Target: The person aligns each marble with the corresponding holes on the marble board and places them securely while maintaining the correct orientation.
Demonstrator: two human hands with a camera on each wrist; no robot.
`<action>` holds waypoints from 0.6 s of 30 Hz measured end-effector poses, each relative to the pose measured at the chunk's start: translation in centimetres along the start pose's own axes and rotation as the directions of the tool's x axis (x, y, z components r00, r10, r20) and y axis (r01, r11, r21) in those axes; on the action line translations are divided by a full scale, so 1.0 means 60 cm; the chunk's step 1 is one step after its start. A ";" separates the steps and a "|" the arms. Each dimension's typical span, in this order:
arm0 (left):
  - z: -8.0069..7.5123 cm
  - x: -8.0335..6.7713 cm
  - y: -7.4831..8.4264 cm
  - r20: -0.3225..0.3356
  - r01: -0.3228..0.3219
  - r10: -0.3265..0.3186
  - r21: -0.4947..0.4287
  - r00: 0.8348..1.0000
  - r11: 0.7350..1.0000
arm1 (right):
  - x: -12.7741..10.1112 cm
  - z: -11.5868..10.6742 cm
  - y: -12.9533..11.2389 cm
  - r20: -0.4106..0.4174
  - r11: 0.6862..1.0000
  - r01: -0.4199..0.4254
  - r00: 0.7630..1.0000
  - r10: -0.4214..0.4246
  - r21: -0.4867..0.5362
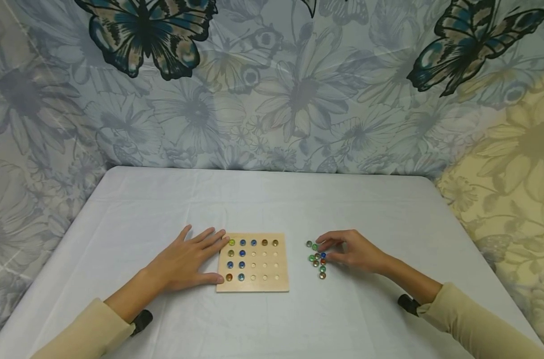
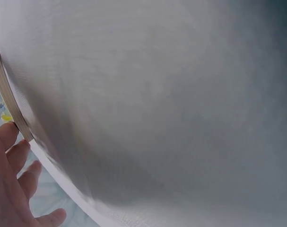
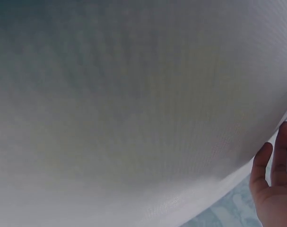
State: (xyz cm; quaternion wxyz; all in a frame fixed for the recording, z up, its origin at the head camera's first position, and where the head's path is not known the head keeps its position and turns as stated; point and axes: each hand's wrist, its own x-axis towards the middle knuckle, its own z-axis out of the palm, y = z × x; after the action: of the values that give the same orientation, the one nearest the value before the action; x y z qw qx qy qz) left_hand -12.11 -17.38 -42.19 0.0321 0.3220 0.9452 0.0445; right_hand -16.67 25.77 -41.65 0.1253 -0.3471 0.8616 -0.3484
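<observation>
A: Head view first: we have our left hand (image 1: 184,262) flat on the table (image 1: 164,199), fingers straight, fingertips touching the left edge of the board (image 1: 253,263). It holds nothing.

B: And our right hand (image 1: 350,251) sits just right of the loose marbles (image 1: 317,258), fingers curled toward the top of the cluster. Whether a marble is already pinched, we cannot tell.

A: The board lies to the left of that hand, with the cluster between them. Its empty holes are on the right and lower part, so the right hand is nearer them.

B: Both wrist views show mostly blurred white cloth, with only fingers at the frame edge.
</observation>
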 end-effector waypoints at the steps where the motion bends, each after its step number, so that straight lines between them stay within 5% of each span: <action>1: -0.001 0.000 0.001 0.005 0.002 -0.002 -0.005 1.000 1.000 | 0.000 0.000 0.000 0.000 1.000 -0.004 1.000 0.004 -0.001; 18: -0.005 -0.002 0.008 0.008 0.001 -0.001 0.024 1.000 1.000 | 0.005 0.003 -0.002 0.007 1.000 0.006 1.000 -0.006 -0.022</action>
State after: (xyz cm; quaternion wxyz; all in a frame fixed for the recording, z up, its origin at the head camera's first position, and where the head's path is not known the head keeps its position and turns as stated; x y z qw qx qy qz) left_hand -11.76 -17.07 -41.84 0.0318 0.3221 0.9456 0.0319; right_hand -16.74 25.44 -41.70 0.1232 -0.3521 0.8640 -0.3382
